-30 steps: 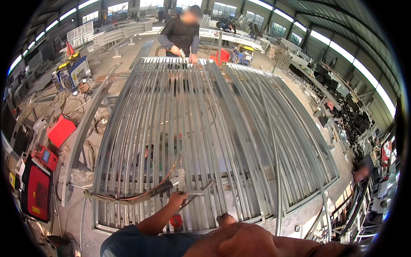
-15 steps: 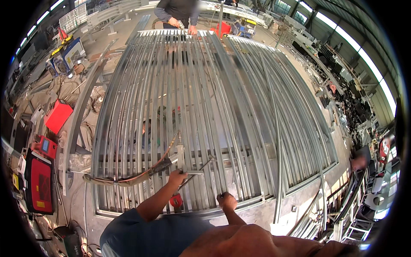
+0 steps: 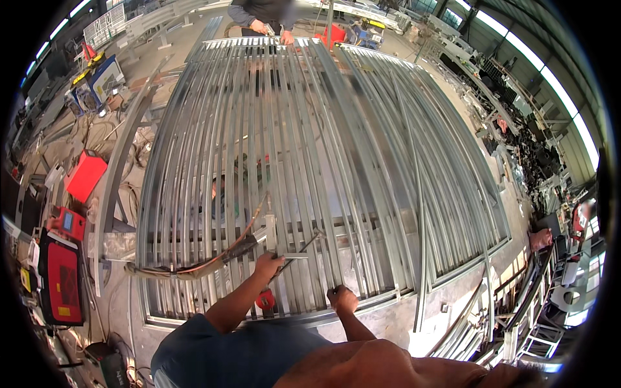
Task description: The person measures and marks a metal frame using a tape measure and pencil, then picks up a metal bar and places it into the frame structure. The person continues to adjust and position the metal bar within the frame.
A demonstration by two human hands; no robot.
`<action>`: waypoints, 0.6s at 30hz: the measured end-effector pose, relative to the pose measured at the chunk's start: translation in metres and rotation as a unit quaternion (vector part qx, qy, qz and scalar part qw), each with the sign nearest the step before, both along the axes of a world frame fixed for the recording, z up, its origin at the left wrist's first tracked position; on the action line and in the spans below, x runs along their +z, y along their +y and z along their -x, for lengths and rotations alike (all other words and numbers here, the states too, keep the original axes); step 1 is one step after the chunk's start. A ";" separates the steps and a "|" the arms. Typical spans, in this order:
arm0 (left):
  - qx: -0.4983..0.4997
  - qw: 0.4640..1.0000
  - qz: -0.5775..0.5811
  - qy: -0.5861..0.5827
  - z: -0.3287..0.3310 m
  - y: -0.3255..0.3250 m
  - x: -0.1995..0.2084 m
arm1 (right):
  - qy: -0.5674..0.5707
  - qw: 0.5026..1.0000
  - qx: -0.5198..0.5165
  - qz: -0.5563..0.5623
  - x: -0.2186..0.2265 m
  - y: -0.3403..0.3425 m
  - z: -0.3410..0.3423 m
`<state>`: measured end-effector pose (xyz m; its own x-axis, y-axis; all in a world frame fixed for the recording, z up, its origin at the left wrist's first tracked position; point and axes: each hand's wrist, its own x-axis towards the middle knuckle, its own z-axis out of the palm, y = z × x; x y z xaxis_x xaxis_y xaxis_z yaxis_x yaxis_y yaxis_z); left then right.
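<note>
A large grate of parallel silver metal bars [image 3: 301, 194] spreads out before me. My left hand [image 3: 266, 266] is closed over its near part, with a short flat silver metal piece [image 3: 296, 256] sticking out past the fingers. A thin dark rod [image 3: 309, 242] slants up beside that hand; whether the hand grips it too is unclear. Just below is a small red tool, perhaps a tape measure [image 3: 264, 299]. My right hand [image 3: 343, 299] makes a fist at the grate's near edge, its contents hidden. A hose with a copper-coloured cable [image 3: 223, 257] lies across the bars, left of my left hand.
Across the grate stands a co-worker [image 3: 262, 13], both hands at its far edge. Red machines [image 3: 65, 278] and a red box [image 3: 87, 176] stand at left. A second barred panel [image 3: 446, 194] adjoins on the right, with metal scrap [image 3: 517, 149] beyond.
The view has shifted slightly, so the far end of the grate and the co-worker sit higher and further left. Both my hands stay in nearly the same places, still closed.
</note>
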<state>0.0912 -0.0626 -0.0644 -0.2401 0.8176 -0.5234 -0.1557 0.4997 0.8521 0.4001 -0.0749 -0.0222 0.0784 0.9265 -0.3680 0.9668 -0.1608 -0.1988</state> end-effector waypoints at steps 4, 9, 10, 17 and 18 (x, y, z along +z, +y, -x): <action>0.014 1.000 0.005 0.011 -0.003 -0.004 0.001 | -0.006 1.000 -0.011 -0.009 -0.005 0.000 -0.001; 0.034 0.999 0.013 0.003 -0.007 -0.006 0.023 | -0.010 1.000 -0.015 0.010 -0.005 0.001 -0.001; 0.029 0.999 0.014 0.003 -0.007 -0.005 0.024 | -0.011 1.000 -0.015 0.012 -0.006 0.001 -0.002; 0.016 0.999 0.017 0.033 -0.008 -0.003 0.026 | -0.006 1.000 -0.014 0.014 0.002 0.000 0.000; 0.021 0.999 0.014 0.034 -0.007 -0.004 0.020 | -0.001 1.000 -0.009 0.011 0.007 0.000 0.002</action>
